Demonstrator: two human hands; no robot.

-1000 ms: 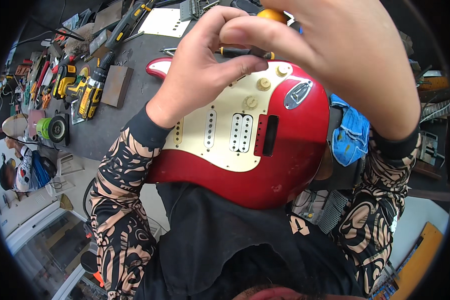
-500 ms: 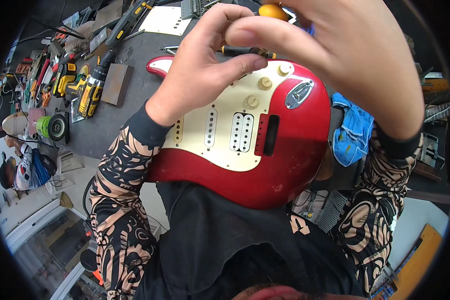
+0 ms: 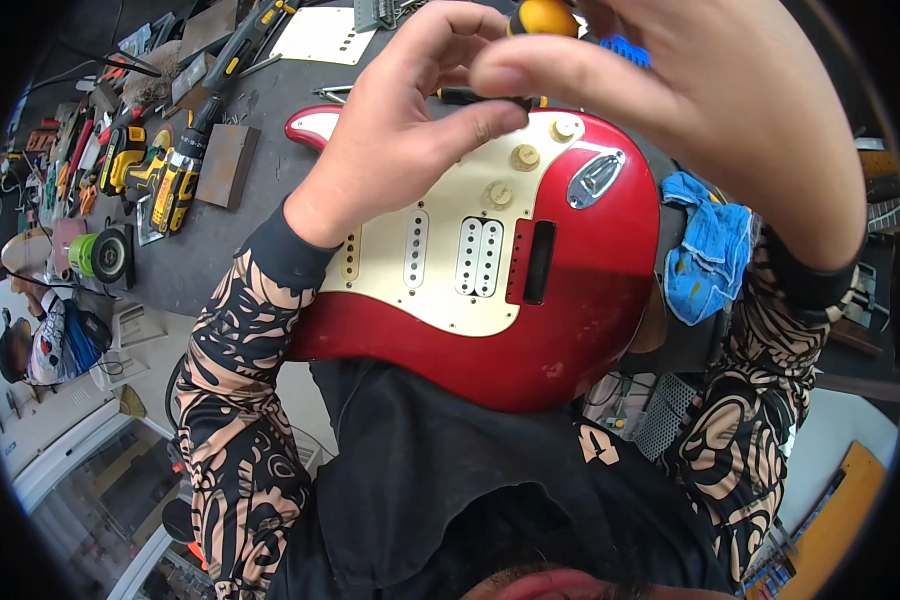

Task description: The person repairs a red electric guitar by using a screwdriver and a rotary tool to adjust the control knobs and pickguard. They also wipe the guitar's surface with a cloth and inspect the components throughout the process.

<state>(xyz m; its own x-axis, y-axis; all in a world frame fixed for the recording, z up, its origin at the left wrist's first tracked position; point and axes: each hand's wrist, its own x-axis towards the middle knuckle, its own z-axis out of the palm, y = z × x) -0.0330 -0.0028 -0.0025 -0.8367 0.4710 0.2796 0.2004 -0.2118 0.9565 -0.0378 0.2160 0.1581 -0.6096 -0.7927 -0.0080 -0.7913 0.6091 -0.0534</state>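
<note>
My left hand (image 3: 400, 130) is raised over a red electric guitar body (image 3: 580, 340), its fingers curled and the thumb reaching right. The fingertips go behind my right thumb, so anything they hold is hidden. My right hand (image 3: 700, 110) is close beside it, thumb pointing left; its other fingers pass out at the top edge. The guitar lies face up against my apron, with a cream pickguard (image 3: 410, 320), white pickups, cream knobs (image 3: 525, 156) and an oval metal jack plate (image 3: 596, 180). A rectangular slot (image 3: 540, 262) opens through its top.
A yellow-and-black cordless drill (image 3: 160, 175), a metal block (image 3: 228, 166) and many hand tools cover the left bench. Behind the hands are a white plate (image 3: 322, 35), an orange rounded handle (image 3: 543, 17) and a blue bristly piece (image 3: 626, 50). A blue cloth (image 3: 705, 250) lies right.
My right hand has shifted slightly right, showing more of the blue bristly piece. The whole view has moved a little, so the guitar appears slightly farther left and up.
</note>
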